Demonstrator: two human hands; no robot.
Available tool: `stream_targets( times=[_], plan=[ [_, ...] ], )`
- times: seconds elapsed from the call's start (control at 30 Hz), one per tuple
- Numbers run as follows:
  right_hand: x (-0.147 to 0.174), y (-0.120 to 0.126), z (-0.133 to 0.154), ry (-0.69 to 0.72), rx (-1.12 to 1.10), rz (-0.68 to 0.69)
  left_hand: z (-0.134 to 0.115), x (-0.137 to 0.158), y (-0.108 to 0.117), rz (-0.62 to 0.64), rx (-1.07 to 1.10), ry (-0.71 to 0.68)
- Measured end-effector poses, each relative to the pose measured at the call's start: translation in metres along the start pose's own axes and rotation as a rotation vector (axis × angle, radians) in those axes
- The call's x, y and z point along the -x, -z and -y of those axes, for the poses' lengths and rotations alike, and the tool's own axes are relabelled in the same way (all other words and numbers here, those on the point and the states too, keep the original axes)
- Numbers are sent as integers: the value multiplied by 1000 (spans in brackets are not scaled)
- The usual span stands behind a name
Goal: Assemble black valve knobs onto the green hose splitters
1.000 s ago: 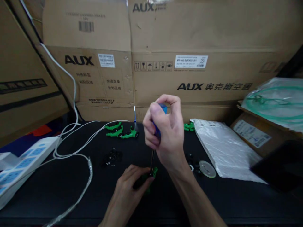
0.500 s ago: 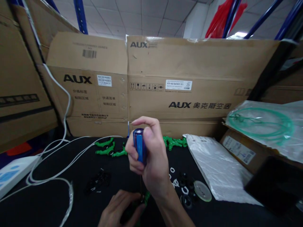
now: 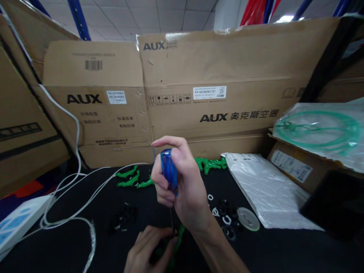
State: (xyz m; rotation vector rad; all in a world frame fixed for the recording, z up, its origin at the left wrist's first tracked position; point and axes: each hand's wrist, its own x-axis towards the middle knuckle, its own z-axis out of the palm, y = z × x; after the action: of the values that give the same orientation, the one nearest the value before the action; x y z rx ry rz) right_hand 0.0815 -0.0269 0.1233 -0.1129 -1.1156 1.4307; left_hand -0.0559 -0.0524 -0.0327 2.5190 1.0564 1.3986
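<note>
My right hand [image 3: 189, 189] is wrapped round the blue handle of a screwdriver [image 3: 170, 168], its thumb near the top of the handle and its index finger raised clear. The thin shaft points down, and its tip meets the spot between the thumb and fingers of my left hand [image 3: 149, 248]. That hand is closed on a green branched plastic part [image 3: 179, 237], mostly covered by the fingers and the right wrist. Whatever lies right under the tip is too small and dark to make out.
Green branched parts [image 3: 129, 178] and more green parts [image 3: 210, 164] lie at the back. Small black pieces [image 3: 123, 218] sit left; white nuts [image 3: 226, 219], black rings [image 3: 229, 232] and a round disc [image 3: 248, 218] lie right. White cables [image 3: 93, 193], a power strip [image 3: 21, 218], a packet [image 3: 264, 193] and cardboard [image 3: 241, 91] surround them.
The camera view has shifted and tilted slightly. The screwdriver handle has turned a little in my right hand, and its tip stays at the left fingers.
</note>
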Motion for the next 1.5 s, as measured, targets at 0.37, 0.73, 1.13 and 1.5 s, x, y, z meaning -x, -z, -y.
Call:
stream_targets(
  times=[0.37,0.73,1.13,1.5],
  plan=[
    [0,0,1,34,-1,3,2,2,4,54,-2,31],
    [-1,1,-5,138,56,24,-5,-4,4,-52,-61,-39],
    [-1,-2,-7,165,62,12,-3,-7,5,-29,-5,-48],
    [0,4,-6,119,8,-70,-12,-15,-6,47,184,289]
  ],
)
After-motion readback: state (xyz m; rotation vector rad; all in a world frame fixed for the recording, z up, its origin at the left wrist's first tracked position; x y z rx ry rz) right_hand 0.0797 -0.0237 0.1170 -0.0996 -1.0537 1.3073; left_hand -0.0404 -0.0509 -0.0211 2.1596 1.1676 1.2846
